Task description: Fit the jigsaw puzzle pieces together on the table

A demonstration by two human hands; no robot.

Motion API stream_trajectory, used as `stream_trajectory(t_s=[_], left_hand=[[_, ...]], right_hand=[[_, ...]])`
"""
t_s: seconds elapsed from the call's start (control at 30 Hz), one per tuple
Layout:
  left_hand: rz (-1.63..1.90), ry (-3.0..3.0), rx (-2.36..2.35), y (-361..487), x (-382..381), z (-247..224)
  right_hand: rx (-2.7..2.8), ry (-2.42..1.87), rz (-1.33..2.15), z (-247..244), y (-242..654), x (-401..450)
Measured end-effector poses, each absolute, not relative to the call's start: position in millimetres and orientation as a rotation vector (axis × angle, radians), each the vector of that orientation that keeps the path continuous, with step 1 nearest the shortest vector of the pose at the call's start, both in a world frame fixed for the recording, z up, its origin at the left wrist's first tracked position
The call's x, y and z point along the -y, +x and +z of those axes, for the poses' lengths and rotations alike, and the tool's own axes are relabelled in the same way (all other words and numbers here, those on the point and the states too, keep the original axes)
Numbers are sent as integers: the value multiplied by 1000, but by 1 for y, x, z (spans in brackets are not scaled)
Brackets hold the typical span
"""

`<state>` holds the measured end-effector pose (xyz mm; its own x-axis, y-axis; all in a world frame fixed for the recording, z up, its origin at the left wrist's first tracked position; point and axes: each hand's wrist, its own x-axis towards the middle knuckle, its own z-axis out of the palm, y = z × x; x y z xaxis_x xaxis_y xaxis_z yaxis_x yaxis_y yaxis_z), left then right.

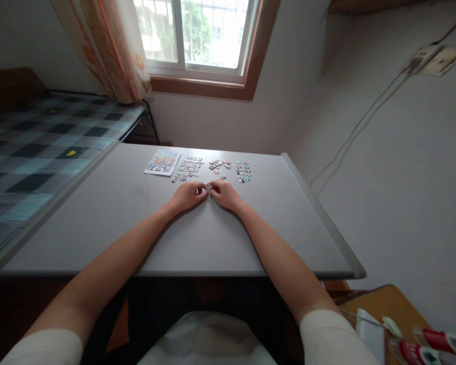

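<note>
My left hand (190,195) and my right hand (223,193) meet near the middle of the grey table (209,238), both with fingers pinched on a small puzzle piece (208,187) between them. Just beyond my hands lie loose puzzle pieces in groups: rows of them at the left (190,167), a heap in the middle (219,165) and a smaller set at the right (243,171). A printed picture card (162,162) lies flat to the left of the pieces.
A checkered bed (61,126) adjoins the table's left side, and a white wall (395,167) stands at the right. At the lower right, a wooden stool (387,304) bears a white object and red-labelled bottles (441,342). A window is ahead.
</note>
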<state>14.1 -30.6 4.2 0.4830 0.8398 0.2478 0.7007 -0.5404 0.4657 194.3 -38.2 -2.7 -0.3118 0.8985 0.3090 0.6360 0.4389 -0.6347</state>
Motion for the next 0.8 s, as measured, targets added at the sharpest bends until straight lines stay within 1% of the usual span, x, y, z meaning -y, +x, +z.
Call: stream_trajectory(t_s=[0.8], left_hand=[[682,2494,-1286,15,30,2]], right_hand=[[2049,-1290,547,-2,194,38]])
